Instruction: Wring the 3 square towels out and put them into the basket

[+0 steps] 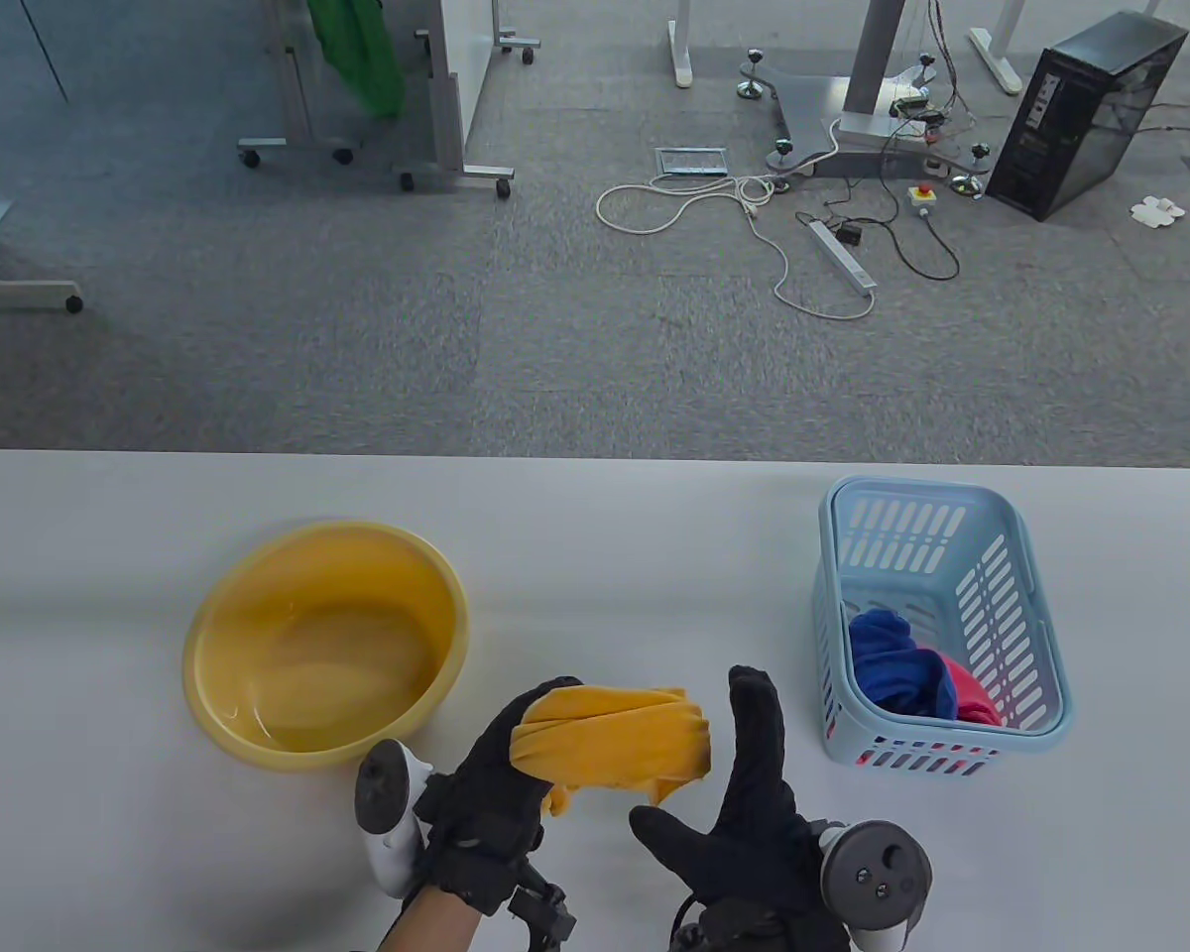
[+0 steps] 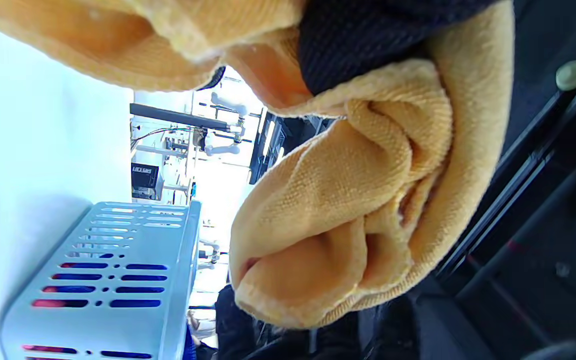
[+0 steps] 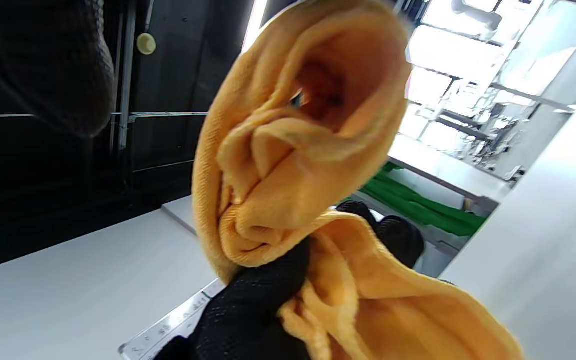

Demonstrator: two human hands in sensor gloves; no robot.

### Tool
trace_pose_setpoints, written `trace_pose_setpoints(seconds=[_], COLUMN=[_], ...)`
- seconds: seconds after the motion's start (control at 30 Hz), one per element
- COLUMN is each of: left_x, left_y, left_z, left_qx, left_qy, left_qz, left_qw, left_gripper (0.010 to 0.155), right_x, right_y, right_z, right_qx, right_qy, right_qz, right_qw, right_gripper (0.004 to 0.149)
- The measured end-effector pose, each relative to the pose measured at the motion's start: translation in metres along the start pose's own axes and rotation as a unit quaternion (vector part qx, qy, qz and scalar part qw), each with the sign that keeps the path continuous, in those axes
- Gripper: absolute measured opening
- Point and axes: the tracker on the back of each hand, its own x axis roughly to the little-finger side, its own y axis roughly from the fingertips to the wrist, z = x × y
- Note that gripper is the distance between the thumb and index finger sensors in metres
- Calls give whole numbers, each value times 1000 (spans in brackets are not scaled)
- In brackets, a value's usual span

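At lower centre, the left hand [image 1: 501,769] clenched the bunched yellow terry towel [image 1: 610,744]; the right hand [image 1: 744,803] stood released beside it. Better to regrasp, twist firmly, then carry right to the pale blue slotted plastic basket [image 1: 1036,635].

A wide, matte white table [image 1: 595,516] with rounded far corners carries two things. On its left side sits a round yellow plastic basin [image 1: 325,645], open side up. Well apart from it, on the right side, stands a light blue rectangular plastic basket [image 1: 937,620] with slotted walls, its near end close to the table's near edge.
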Motion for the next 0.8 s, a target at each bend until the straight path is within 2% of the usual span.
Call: trace_pose_setpoints(seconds=[0.13,0.2,0.3,0.43,0.6,0.8], left_x=[-5,-4,-6,-10,-8,-2], left_y=[-2,-2,-2,-1,-1,-2], left_z=[-5,-8,-11,-10,-12,-20], left_qx=[27,36,38,38,47,84], left_qy=[-72,-66,-41,-63,-19,100], left_qz=[-24,-27,-36,-52,-49,-24], left_qw=[997,997,998,996,997,991], left_gripper=[50,51,52,54,60,65], right_x=[4,8,14,19,25,29], right_y=[-1,-1,-1,-2,-3,-4], right_z=[-1,0,4,8,13,22], right_qx=[-2,-4,-9,-31,-76,-130], right_qy=[16,33,9,21,-10,-16], right_qz=[8,20,44,57,71,73], right_qw=[1000,999,999,998,995,989], right_gripper=[121,119,119,117,120,123])
